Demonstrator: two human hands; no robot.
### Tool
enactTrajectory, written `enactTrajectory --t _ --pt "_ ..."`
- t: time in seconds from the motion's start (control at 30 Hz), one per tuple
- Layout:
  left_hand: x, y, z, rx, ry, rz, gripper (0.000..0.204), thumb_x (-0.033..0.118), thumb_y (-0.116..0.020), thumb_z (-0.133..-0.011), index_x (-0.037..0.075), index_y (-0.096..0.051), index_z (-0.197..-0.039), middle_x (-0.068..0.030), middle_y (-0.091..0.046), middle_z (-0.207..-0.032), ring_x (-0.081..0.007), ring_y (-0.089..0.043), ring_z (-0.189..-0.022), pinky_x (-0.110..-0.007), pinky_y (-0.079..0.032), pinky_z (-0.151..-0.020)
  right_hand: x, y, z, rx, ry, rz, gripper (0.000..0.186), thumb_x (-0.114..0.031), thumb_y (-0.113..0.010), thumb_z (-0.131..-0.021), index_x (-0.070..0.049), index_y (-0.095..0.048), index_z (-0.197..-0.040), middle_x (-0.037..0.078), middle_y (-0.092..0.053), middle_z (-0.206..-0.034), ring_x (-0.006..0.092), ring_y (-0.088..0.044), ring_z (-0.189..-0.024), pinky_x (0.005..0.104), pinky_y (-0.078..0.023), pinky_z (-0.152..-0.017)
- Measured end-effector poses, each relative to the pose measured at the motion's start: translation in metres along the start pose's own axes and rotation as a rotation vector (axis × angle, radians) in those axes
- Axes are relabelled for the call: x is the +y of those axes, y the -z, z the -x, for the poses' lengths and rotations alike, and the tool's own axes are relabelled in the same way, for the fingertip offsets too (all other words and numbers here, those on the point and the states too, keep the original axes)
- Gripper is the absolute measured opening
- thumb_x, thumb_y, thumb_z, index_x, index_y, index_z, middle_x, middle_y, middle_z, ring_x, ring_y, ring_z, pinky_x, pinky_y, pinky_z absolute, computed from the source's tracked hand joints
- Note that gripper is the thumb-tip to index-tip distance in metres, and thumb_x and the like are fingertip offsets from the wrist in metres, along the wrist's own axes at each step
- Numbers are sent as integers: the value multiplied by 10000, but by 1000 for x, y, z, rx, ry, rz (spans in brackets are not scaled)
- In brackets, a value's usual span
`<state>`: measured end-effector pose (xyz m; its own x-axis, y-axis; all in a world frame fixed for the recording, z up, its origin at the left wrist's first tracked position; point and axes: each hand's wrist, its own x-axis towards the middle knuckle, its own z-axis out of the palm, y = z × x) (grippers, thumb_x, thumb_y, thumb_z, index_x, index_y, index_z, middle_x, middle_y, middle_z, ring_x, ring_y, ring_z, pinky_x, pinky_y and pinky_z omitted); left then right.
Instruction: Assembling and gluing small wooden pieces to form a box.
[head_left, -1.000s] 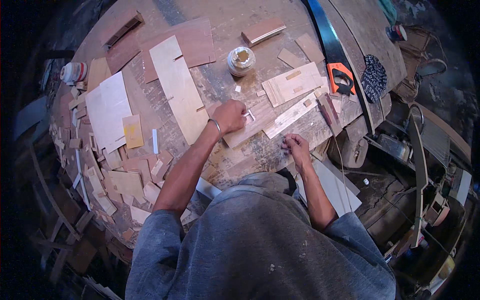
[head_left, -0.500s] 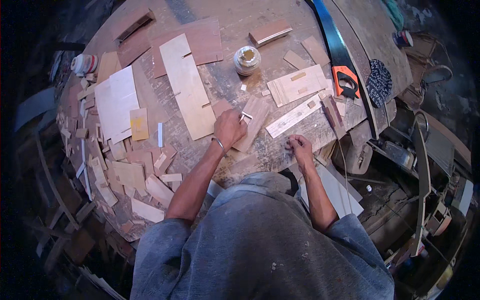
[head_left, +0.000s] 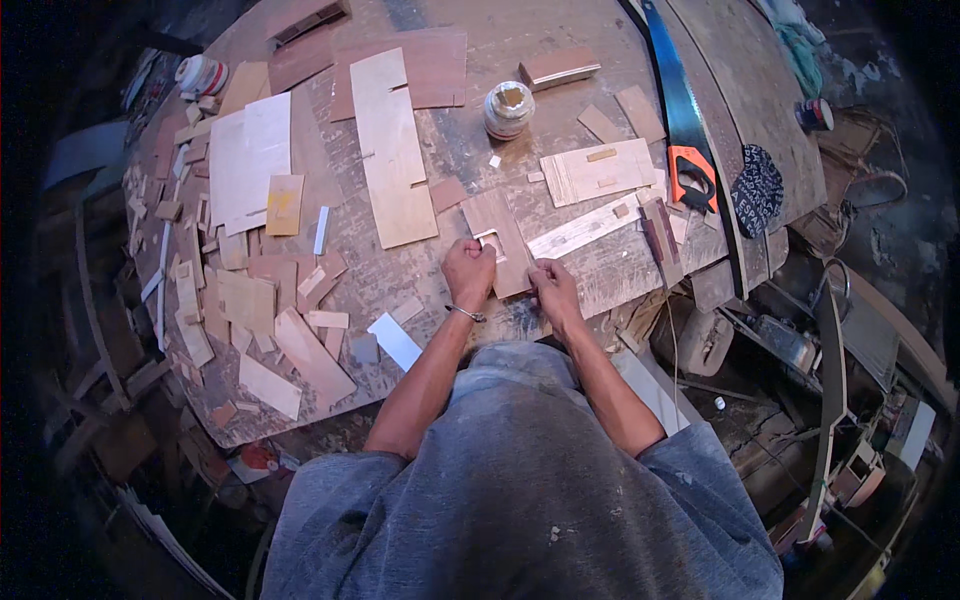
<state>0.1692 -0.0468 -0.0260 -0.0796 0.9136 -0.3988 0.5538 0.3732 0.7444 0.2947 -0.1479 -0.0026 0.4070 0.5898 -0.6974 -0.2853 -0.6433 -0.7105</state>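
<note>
A flat reddish-brown wooden board [head_left: 512, 243] lies at the near edge of the workbench. My left hand [head_left: 470, 272] is closed at its left side, gripping a small pale right-angled piece [head_left: 489, 237] that rests against the board. Against the board's lower right edge are the fingertips of my right hand [head_left: 555, 294], pinched together; whether anything small is between them is hidden. Just right of the board lies a long pale wooden strip [head_left: 585, 230]. Farther left is a long light plywood panel [head_left: 391, 150] with slots cut in it.
An open jar [head_left: 508, 110] stands beyond the board. A handsaw with an orange handle [head_left: 692, 178] lies at the right, beside a dark patterned cloth item [head_left: 758, 180]. Many wood offcuts [head_left: 247, 300] cover the bench's left side. A wooden block [head_left: 558, 68] sits at the back.
My right hand has moved left, up to the board's edge. The board has turned, its far end swinging left, with my left hand still at it. The whole view has shifted a little.
</note>
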Motion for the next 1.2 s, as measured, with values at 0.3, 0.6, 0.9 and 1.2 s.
enactTrajectory --t 0.3,0.6,0.9,1.2 --pt "4 42 -24 -60 -80 73 284 278 -699 -852 21 -703 -974 -82 -695 -850 -165 -644 -801 -298 -515 -761 10 9 16 85 -19 -72 372 -202 -636 -894 1 -567 -1198 60 -640 -894 129 -618 -772 272 -491 -639" --pt "36 42 -107 -403 -602 -82 362 270 -648 -907 -24 -687 -1114 -155 -693 -1007 -209 -650 -909 -320 -513 -819 17 -34 40 225 -94 -533 118 -135 -627 -909 -75 -585 -1002 27 -627 -870 132 -648 -771 245 -516 -603" --pt "39 32 -107 -584 -579 -107 321 240 -645 -882 -32 -705 -1040 -199 -704 -905 -276 -686 -831 -355 -523 -791 19 -45 34 320 -121 -605 108 -137 -646 -884 -78 -602 -964 18 -628 -849 114 -628 -733 242 -482 -595" --pt "17 75 -92 -495 -388 92 263 166 -676 -895 -45 -688 -1051 -76 -695 -887 -130 -630 -807 -269 -500 -749 10 -56 29 358 -44 -453 170 -129 -654 -863 -46 -638 -1010 7 -630 -844 87 -576 -716 225 -400 -576"
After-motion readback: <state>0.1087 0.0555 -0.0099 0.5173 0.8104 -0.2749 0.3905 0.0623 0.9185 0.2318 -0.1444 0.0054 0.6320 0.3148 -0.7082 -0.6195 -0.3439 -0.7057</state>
